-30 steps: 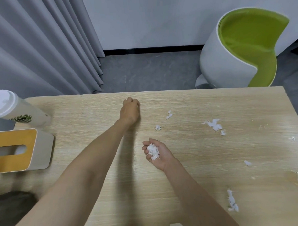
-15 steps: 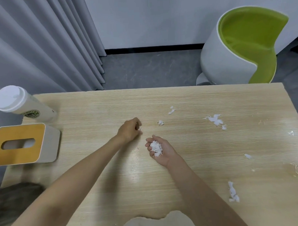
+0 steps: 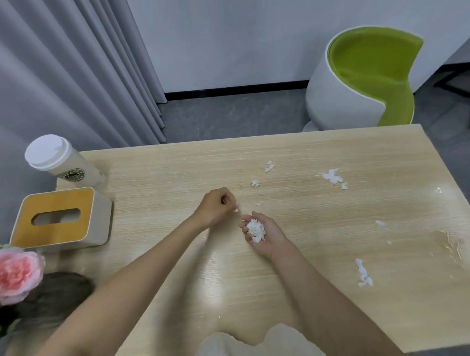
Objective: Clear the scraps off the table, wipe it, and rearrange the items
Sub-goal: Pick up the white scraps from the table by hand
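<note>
Several scraps [image 3: 332, 176] right, cup [image 3: 63, 163], tissue box [image 3: 58, 218] left

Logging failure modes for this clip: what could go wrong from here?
1. The right hand cups a loose pile of scraps palm up, with no tight grip; adding the bit that the left hand pinches could spill some onto the table.
2. The tiny scraps near the right edge are easy to miss.
3. The smear there may resist one wipe.

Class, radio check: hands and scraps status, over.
Left hand pinches a small white scrap. Right hand cups a pile of white paper scraps. Loose white scraps dot the light wooden table.
</note>
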Action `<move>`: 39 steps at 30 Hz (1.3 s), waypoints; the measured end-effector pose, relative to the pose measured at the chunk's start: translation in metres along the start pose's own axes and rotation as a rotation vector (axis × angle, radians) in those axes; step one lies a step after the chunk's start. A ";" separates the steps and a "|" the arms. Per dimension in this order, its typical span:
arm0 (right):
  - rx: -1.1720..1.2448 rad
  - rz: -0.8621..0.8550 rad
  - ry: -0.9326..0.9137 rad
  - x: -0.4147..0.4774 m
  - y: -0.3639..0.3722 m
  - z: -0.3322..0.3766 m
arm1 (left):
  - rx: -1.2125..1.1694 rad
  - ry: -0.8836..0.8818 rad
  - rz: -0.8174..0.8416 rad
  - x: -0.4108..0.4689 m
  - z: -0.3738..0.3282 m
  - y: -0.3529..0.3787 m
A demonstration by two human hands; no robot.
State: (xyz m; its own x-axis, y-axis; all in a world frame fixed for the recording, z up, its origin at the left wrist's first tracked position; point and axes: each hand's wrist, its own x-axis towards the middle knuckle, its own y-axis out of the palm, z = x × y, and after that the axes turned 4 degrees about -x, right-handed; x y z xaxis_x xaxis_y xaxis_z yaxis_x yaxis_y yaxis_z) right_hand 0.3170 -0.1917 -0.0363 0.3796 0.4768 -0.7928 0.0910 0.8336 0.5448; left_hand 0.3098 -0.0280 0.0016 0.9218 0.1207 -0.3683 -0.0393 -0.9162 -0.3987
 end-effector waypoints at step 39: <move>-0.142 0.033 0.077 -0.013 -0.089 0.102 | 0.241 -0.149 -0.341 0.126 -0.053 0.107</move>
State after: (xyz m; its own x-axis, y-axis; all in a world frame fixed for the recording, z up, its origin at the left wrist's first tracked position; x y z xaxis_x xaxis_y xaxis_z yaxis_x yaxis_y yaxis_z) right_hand 0.3974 -0.3005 -0.0468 0.3084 0.5195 -0.7969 -0.0530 0.8458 0.5309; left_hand 0.4425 -0.1307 -0.0431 0.8329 0.4702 -0.2919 0.1520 -0.7014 -0.6963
